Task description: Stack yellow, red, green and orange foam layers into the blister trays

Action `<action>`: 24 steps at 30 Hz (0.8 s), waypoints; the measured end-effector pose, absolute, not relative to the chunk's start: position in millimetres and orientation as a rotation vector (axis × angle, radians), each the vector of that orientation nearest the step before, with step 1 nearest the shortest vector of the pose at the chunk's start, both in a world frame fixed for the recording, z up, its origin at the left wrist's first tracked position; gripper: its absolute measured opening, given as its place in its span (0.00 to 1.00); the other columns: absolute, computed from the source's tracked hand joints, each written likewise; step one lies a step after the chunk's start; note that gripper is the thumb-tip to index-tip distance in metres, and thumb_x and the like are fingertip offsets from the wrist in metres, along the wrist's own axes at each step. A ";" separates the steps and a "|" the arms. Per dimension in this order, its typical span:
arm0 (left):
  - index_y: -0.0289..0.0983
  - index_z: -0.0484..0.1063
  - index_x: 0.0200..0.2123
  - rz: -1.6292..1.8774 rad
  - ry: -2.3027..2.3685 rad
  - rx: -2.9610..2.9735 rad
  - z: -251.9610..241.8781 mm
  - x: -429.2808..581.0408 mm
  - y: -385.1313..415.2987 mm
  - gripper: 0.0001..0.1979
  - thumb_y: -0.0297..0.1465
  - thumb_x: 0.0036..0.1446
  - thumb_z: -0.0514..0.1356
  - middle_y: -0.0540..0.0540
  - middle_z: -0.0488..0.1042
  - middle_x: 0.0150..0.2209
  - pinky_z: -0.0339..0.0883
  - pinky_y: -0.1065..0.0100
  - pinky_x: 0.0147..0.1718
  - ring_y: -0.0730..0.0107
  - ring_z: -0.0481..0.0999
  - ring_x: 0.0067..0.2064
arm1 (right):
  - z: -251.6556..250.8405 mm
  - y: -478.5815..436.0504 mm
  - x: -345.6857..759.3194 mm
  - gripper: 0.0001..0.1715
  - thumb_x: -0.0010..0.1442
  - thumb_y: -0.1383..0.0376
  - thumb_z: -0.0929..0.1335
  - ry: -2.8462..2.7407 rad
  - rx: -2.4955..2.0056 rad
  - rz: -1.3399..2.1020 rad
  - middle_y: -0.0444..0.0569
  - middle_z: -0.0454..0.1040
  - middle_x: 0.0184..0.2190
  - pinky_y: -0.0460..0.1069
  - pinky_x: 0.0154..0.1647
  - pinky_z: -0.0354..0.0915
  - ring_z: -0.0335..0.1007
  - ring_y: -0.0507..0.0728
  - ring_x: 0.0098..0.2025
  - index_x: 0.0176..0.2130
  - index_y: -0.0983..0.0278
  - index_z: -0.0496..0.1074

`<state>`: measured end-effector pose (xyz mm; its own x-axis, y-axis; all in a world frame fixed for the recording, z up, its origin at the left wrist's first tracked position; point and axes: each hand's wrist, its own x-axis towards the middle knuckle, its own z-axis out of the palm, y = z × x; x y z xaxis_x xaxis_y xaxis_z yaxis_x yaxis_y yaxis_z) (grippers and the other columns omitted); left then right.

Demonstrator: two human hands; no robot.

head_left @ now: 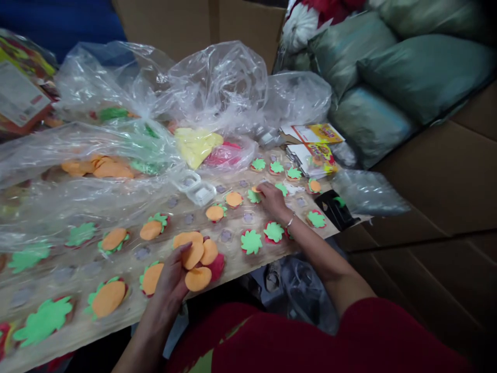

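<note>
My left hand (pixel 174 275) holds a loose bunch of orange oval pieces (pixel 193 255), thin and felt- or foam-like, above the table's front edge. A red piece (pixel 217 267) shows beside the bunch; whether it is in the hand or on the table I cannot tell. Farther out, my right hand (pixel 274 202) pinches an orange oval piece (pixel 255 189) over a green leaf-shaped piece (pixel 253 197). Around both hands lie small stacks in rows. Some have a green piece (pixel 251 242) on top, others an orange oval (pixel 233 199).
Clear plastic bags (pixel 217 77) with coloured pieces cover the back of the wooden table (pixel 229 269). Clear plastic trays (pixel 200 191), printed cards (pixel 320 133) and a black object (pixel 334 210) lie on it. Full sacks (pixel 423 72) and cardboard boxes (pixel 438 176) stand at the right.
</note>
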<state>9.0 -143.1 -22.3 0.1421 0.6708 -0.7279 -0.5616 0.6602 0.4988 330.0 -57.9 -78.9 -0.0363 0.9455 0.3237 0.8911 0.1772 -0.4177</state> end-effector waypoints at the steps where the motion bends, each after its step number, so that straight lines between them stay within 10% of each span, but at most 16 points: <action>1: 0.33 0.70 0.47 0.888 1.128 0.122 -22.1 9.1 -143.6 0.17 0.23 0.53 0.56 0.43 0.78 0.32 0.68 0.72 0.15 0.67 0.75 0.23 | -79.7 -56.5 329.5 0.10 0.61 0.73 0.62 -2.050 -1.736 0.103 0.54 0.74 0.40 0.50 0.45 0.61 0.67 0.58 0.45 0.38 0.66 0.72; 13: 0.31 0.70 0.51 0.896 1.002 0.082 -21.2 30.9 -142.0 0.21 0.31 0.55 0.54 0.37 0.78 0.38 0.75 0.60 0.32 0.54 0.79 0.38 | -45.6 -99.1 278.2 0.14 0.67 0.62 0.61 -1.951 -1.485 0.578 0.51 0.76 0.38 0.50 0.42 0.62 0.70 0.57 0.41 0.41 0.65 0.74; 24: 0.39 0.65 0.56 0.796 0.953 0.475 -16.7 43.9 -150.4 0.35 0.22 0.40 0.61 0.44 0.77 0.39 0.60 0.76 0.16 0.70 0.73 0.26 | -55.9 -122.2 206.3 0.20 0.50 0.49 0.72 -1.003 -1.130 1.471 0.44 0.72 0.30 0.48 0.32 0.66 0.68 0.53 0.32 0.33 0.62 0.69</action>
